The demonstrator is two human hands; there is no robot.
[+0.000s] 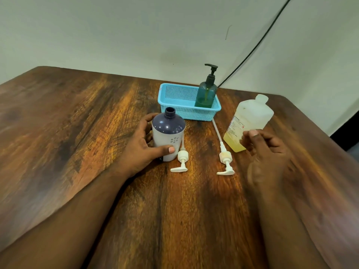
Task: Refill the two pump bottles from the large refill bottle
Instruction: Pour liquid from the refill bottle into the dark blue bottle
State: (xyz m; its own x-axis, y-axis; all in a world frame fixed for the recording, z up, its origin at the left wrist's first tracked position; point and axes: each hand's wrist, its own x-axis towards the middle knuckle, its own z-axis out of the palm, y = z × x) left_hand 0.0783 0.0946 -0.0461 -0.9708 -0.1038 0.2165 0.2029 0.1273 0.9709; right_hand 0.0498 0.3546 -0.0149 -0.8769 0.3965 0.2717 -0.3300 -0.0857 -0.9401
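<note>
While our left hand point(144, 147) grips the uncapped purple bottle point(168, 133), the refill bottle point(247, 124) waits.
Our right hand point(266, 152), fingers loosely spread, hovers just before it, holding nothing.

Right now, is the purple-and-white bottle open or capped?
Open. The purple-and-white bottle stands upright in the left hand, its threaded neck bare; two white pump heads lie on the table beside it.

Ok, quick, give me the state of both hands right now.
Left hand: grips the open purple and white bottle, which stands upright on the table.
Right hand: blurred beside the refill bottle; cannot tell whether it holds it.
</note>
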